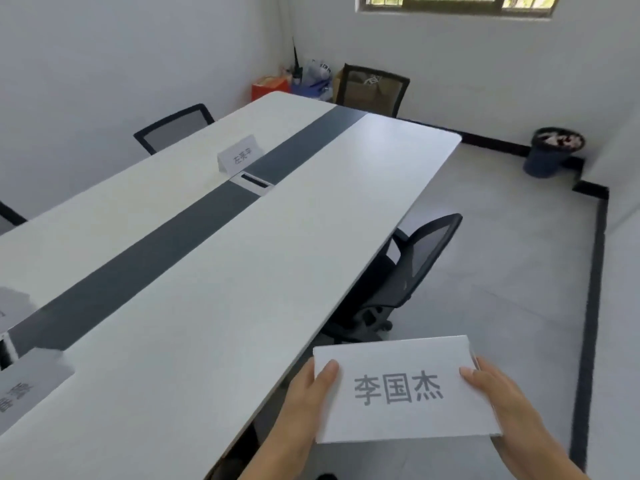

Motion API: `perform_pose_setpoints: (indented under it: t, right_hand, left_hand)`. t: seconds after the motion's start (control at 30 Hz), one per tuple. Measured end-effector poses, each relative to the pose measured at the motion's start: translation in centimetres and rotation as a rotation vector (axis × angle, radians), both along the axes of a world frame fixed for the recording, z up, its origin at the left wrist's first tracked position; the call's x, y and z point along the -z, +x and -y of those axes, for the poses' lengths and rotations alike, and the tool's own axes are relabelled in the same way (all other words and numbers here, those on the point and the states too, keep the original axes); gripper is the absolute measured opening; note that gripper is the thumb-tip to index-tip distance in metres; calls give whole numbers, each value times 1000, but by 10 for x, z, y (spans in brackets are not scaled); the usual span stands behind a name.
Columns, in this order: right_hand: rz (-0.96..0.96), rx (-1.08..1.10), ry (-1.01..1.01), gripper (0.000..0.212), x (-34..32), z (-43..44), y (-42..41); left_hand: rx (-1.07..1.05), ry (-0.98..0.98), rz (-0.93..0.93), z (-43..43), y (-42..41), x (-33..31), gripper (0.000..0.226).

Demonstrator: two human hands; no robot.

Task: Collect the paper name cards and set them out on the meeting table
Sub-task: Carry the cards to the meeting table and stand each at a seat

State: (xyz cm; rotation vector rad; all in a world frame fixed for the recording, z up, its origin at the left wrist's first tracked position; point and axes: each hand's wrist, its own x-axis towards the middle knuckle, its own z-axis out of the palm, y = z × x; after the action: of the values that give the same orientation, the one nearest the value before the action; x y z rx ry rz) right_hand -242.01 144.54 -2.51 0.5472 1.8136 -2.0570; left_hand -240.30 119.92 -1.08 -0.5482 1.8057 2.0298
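I hold a white paper name card with dark printed characters in both hands, off the near right edge of the meeting table. My left hand grips its left edge, thumb on top. My right hand grips its right edge. A folded name card stands on the far half of the table beside the dark centre strip. Another name card lies at the near left, partly cut off by the frame.
A black mesh chair is tucked under the table's right side. More chairs stand at the far side and far end. A bin sits by the right wall, and boxes and bags fill the corner.
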Motion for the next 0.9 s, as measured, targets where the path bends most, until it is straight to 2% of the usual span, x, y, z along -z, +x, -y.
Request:
perform_pose_setpoints:
  t: [0.1, 0.2, 0.37, 0.47, 0.63, 0.73, 0.9]
  right_hand:
    - [-8, 50, -16, 42, 2, -34, -17]
    - [-3, 81, -17, 58, 9, -62, -46]
    - [-2, 106, 7, 55, 17, -105, -119]
    - [-3, 107, 38, 46, 15, -128, -174]
    - [-25, 97, 56, 58, 3, -162, -266]
    - [-22, 65, 20, 45, 4, -172, -316]
    - [-22, -96, -18, 46, 16, -174, -409]
  left_hand:
    - [24, -27, -27, -34, -30, 0, 22]
    - [44, -34, -28, -62, -69, 7, 20]
    - [78, -27, 1, -105, -154, 30, 25]
    - [88, -19, 2, -129, -213, 36, 27]
    - [98, -7, -24, -158, -302, 21, 32]
    - [69, -20, -11, -166, -345, 17, 31]
    - [-62, -47, -4, -171, -399, 17, 31]
